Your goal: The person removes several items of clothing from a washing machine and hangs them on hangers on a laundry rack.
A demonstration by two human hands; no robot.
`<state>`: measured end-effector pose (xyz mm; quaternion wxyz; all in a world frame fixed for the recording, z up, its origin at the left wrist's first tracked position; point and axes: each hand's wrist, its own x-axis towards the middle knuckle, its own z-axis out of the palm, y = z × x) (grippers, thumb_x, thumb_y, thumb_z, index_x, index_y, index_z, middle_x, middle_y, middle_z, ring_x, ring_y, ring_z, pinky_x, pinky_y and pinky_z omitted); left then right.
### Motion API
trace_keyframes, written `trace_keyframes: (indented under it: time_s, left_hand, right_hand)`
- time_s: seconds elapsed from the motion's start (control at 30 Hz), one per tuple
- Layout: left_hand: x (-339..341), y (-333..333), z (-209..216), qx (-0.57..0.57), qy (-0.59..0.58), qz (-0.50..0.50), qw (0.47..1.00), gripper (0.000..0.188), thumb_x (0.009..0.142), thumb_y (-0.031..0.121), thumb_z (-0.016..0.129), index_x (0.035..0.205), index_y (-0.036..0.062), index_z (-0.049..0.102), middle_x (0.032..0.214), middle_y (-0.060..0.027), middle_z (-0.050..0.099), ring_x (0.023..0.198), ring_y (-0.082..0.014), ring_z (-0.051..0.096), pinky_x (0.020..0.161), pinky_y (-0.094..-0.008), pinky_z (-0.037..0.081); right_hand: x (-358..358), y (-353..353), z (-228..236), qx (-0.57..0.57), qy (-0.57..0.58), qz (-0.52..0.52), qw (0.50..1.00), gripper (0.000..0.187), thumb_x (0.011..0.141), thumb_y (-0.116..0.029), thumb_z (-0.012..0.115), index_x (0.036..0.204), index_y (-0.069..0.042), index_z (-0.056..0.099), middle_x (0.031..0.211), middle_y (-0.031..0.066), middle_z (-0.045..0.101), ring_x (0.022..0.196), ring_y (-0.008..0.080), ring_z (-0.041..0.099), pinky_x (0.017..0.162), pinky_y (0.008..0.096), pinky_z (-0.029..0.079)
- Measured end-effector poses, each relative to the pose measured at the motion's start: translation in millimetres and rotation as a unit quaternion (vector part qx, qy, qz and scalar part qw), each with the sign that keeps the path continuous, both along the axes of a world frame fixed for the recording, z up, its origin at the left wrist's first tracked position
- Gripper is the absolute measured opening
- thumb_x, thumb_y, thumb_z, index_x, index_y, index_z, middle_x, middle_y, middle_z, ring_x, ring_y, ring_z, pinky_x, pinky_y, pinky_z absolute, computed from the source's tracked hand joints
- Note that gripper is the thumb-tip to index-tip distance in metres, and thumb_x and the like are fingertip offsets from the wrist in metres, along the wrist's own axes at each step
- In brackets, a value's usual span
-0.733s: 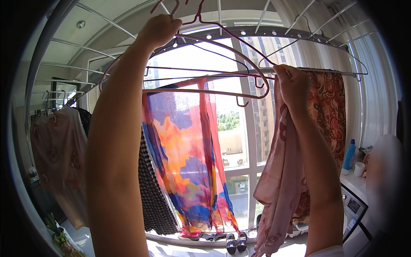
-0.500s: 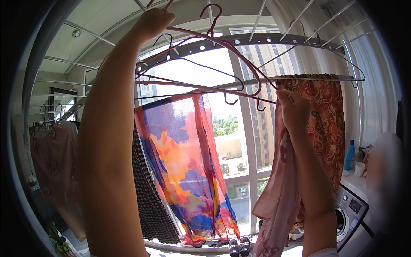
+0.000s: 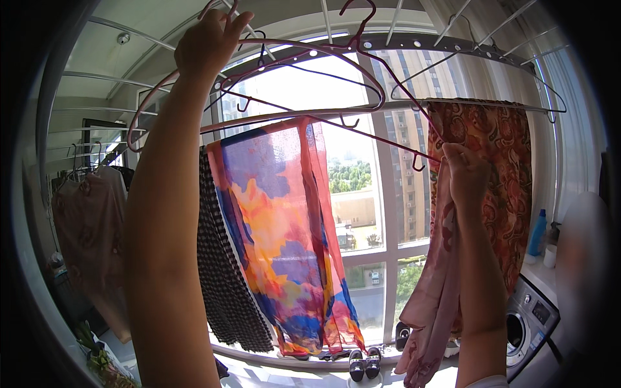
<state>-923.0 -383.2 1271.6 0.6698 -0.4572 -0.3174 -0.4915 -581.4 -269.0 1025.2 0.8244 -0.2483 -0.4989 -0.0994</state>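
Observation:
Raised at the upper left, my left hand (image 3: 206, 45) is closed round the pale pink clothes hanger (image 3: 291, 115) near its hook. My right hand (image 3: 467, 169), at the right, is closed on a pale pink scarf (image 3: 432, 310) that hangs down from it. The lower right corner of a dark red hanger (image 3: 394, 74) meets the fingers of this hand; whether they grip it too is hidden. Both hangers overlap in front of the window, and small hooks hang from the dark red one's lower bar.
Overhead run the bars of a drying rack (image 3: 323, 52). A multicoloured sheer scarf (image 3: 278, 220), a dark checked cloth (image 3: 226, 284) and a paisley cloth (image 3: 498, 194) hang beyond. Thin wire hangers (image 3: 404, 81) hang at the right. A washing machine (image 3: 530, 317), blue bottle (image 3: 537, 233) and shoes (image 3: 364, 364) stand lower down.
My left hand has shifted left with the pale pink hanger, baring more of its left end. My right hand has moved slightly right and down with the pale pink scarf. The whole view has shifted a little.

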Motion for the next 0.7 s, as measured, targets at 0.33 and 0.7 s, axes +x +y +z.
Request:
trace_keyframes:
  time_s: [0.33,0.7]
  left_hand:
    - [98,2,-162,-0.053,0.274,-0.046,0.959,0.043,0.079,0.033,0.066,0.115,0.0114,0.055,0.117,-0.0111,0.052,0.112,-0.0287,0.047,0.096,-0.0467,0.036]
    - [107,40,-228,-0.174,0.374,-0.018,0.911,0.021,0.076,0.023,0.068,0.091,0.0105,0.059,0.074,0.0003,0.052,0.071,-0.0161,0.054,0.088,-0.0364,0.041]
  right_hand:
    - [14,-6,-55,-0.05,0.031,0.085,0.995,0.019,0.083,-0.016,0.065,0.086,0.002,0.068,0.056,-0.0022,0.053,0.054,0.0034,0.045,0.049,0.0222,0.035]
    - [43,-31,-105,-0.115,0.041,0.11,0.986,0.016,0.083,-0.013,0.065,0.085,0.003,0.068,0.058,-0.0052,0.05,0.053,0.0015,0.041,0.047,0.0196,0.031]
